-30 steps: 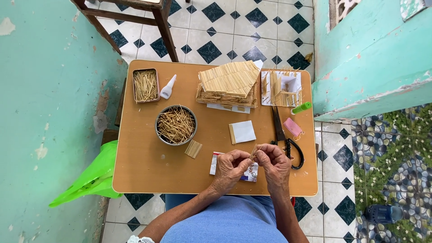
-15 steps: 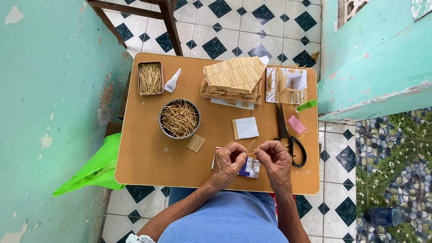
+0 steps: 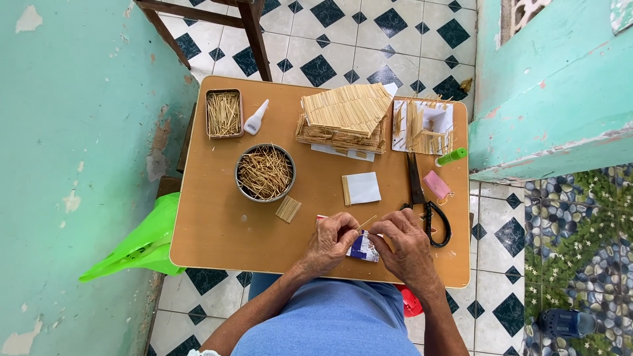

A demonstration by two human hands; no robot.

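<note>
Meanwhile, just below the white card (image 3: 363,187), the left hand (image 3: 331,238) and right hand (image 3: 404,242) have barely shifted, both still pinched shut on one thin stick (image 3: 366,221).

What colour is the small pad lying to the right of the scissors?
Pink. The pad lies beside the black-handled scissors on the table, shown in the head view.

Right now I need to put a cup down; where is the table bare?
Bare: the left strip below the bowl, and the middle between bowl and white card. Crowded: the far edge around the stick house, and the near right by scissors and both hands.
</note>
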